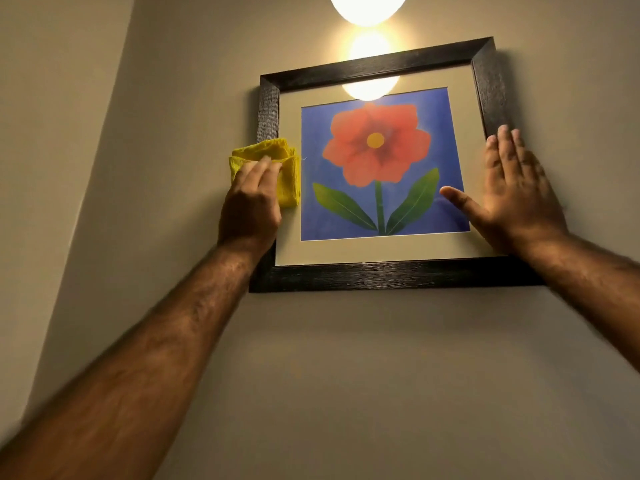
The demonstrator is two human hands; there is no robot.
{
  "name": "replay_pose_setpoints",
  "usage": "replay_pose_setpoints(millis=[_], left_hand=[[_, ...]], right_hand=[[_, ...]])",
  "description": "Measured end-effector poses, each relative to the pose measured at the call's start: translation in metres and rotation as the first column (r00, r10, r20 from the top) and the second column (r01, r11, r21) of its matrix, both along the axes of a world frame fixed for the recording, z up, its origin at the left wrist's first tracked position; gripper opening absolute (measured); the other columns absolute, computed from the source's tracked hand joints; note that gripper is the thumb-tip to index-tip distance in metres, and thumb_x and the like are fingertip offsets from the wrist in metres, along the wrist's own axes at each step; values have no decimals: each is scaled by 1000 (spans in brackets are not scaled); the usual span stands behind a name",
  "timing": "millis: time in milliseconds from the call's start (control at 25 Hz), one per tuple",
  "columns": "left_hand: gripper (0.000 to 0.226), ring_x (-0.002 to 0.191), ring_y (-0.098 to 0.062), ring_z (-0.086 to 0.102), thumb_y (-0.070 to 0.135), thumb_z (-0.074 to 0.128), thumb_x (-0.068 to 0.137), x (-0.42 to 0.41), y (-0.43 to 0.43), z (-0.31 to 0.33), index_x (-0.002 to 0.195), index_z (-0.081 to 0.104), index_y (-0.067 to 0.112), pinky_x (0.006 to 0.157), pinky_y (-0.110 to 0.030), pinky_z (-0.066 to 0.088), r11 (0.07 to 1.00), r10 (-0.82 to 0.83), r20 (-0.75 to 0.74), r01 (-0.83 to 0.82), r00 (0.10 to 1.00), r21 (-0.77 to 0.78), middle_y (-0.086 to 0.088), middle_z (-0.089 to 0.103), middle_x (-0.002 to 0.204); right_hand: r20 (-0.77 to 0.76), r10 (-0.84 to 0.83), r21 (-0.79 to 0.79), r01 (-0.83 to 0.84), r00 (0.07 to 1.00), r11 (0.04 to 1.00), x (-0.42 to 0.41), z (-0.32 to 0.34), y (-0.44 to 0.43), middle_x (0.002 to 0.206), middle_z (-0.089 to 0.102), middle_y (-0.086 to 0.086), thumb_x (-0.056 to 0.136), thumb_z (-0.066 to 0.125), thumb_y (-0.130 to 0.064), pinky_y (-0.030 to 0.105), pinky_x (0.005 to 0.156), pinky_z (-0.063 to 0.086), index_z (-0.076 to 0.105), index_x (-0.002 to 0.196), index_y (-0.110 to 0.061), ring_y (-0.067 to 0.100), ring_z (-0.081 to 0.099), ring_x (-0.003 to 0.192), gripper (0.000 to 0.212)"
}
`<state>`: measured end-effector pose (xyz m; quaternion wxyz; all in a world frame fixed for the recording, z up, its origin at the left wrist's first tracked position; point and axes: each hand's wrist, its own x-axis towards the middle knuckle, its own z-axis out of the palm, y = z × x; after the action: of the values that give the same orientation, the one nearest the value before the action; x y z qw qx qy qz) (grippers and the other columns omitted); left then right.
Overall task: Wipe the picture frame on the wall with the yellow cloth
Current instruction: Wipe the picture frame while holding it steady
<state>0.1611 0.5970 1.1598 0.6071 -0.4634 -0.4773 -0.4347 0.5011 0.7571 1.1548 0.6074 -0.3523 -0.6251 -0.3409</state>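
Observation:
A dark wooden picture frame (381,277) hangs on the beige wall, holding a red flower on a blue ground behind glass. My left hand (251,202) presses a folded yellow cloth (287,178) against the frame's left side, about halfway up. The cloth covers that stretch of the frame and part of the mat. My right hand (516,192) lies flat with fingers spread on the frame's right side, thumb reaching over the glass. It holds nothing.
A bright wall lamp (369,8) glows just above the frame and reflects in the glass. A wall corner (104,133) runs down at the left. Bare wall (346,375) lies below the frame.

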Motion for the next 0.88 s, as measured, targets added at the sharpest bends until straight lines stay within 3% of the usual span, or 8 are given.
replay_pose_setpoints(millis=[120, 240, 400, 640, 720, 880], left_hand=[[67, 154, -27, 23, 48, 31, 104, -5, 10, -36, 157, 27, 7, 127, -41, 17, 992, -79, 76, 86, 994, -88, -14, 27, 165], [86, 156, -26, 17, 69, 17, 97, -9, 11, -73, 159, 20, 10, 126, -37, 14, 989, -72, 100, 84, 992, -121, -11, 20, 168], [92, 157, -25, 10, 73, 16, 93, -8, 6, -68, 160, 15, 9, 126, -37, 10, 981, -23, 102, 42, 995, -187, -10, 14, 169], [92, 158, -21, -3, 74, 15, 94, -3, 6, 70, 160, 3, 11, 128, -43, 6, 972, -26, 190, 69, 982, -224, -5, -2, 171], [95, 158, -21, -2, 77, 12, 92, -7, 8, 73, 161, 3, 13, 128, -42, 7, 970, -12, 181, 55, 983, -236, -4, -1, 171], [96, 158, -22, 2, 78, 12, 90, -10, 11, 19, 161, 4, 14, 127, -41, 8, 976, -37, 156, 69, 987, -206, -5, 3, 171]], right_hand=[[0, 9, 26, -9, 1000, 1000, 1, 1, 3, 174, 0, 14, 86, 17, -87, 43, 131, 7, 6, 163, -2, 25, 1, 162, 115], [-1, 2, 35, -2, 1000, 999, 2, 2, 5, 174, 0, 15, 85, 16, -87, 42, 131, 6, 6, 163, -2, 26, 1, 162, 115], [6, 3, 47, -4, 1000, 999, 1, 2, 6, 173, 1, 16, 85, 14, -88, 41, 131, 6, 6, 162, -1, 27, 1, 162, 117], [-7, -5, 45, 5, 1000, 999, 1, 2, 5, 174, 0, 14, 84, 15, -88, 41, 130, 6, 6, 163, -2, 26, 0, 162, 116], [-10, -11, 39, 11, 1000, 999, 2, 2, 5, 174, 0, 14, 84, 15, -88, 41, 130, 7, 6, 163, -2, 25, 0, 162, 116], [14, -6, 31, 6, 1000, 999, 5, 5, 3, 174, -1, 15, 85, 14, -87, 41, 131, 6, 5, 163, -2, 25, -1, 162, 116]])
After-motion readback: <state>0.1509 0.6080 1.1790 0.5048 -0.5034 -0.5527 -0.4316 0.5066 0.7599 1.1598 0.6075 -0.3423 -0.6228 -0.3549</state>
